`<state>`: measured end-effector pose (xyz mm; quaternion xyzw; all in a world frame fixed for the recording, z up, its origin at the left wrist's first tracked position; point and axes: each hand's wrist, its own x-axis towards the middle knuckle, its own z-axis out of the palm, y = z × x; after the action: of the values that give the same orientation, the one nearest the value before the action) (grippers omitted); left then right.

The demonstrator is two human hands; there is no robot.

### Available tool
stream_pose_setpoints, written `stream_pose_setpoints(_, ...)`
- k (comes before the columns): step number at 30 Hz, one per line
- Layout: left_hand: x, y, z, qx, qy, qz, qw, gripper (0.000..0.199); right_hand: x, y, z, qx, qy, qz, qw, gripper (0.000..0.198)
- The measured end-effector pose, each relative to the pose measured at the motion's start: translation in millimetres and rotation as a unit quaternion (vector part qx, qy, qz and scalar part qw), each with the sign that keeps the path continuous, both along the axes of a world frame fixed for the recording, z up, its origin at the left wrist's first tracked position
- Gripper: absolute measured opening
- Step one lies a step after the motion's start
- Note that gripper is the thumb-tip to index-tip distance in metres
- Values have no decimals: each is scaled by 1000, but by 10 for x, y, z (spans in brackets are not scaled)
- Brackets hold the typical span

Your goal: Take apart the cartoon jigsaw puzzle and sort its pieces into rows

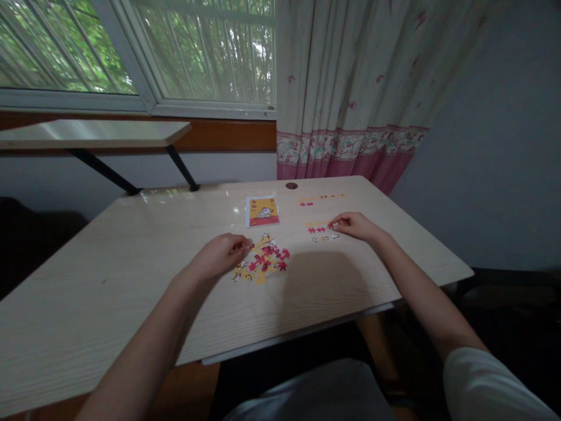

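Note:
A loose pile of jigsaw puzzle pieces [265, 260], red, yellow and white, lies on the wooden table [210, 327]. My left hand [225, 252] is at the pile's left edge, fingers pinched together; a small piece seems to be at the fingertips. On the right, my right hand [355, 225] pinches a red puzzle piece [330, 225] at the end of a short row of red pieces [316, 230]. Yellow pieces lie just above that row, and white pieces [324, 238] just below it. Behind the pile rests a picture card [264, 211] with a white animal on yellow and red.
Farther back are more sorted pieces [322, 199], yellow and red. A round cable hole [291, 186] sits near the table's back edge. At the back left, a raised shelf [96, 133] stands on black legs [182, 166]. A curtain [350, 88] hangs behind the table.

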<state>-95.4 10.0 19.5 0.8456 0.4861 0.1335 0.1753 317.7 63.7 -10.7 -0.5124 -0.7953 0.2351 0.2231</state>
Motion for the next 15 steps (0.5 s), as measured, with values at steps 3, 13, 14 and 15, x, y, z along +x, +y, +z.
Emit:
stream_pose_setpoints(3, 4, -4, 14, 0, 6, 1, 1000, 34, -18, -1, -18, 7, -12, 6, 1000, 36)
stream_pose_setpoints(13, 3, -16, 35, 3, -4, 0, 1000, 32, 19, -16, 16, 10, -45, 5, 999, 33)
stream_pose_setpoints(14, 4, -15, 32, 3, -4, 2, 1000, 33, 19, -19, 21, 9, -47, 5, 999, 32)
stream_pose_setpoints(15, 6, -13, 29, 2, -3, 3, 1000, 33, 19, -22, 26, 9, -49, 5, 999, 32)
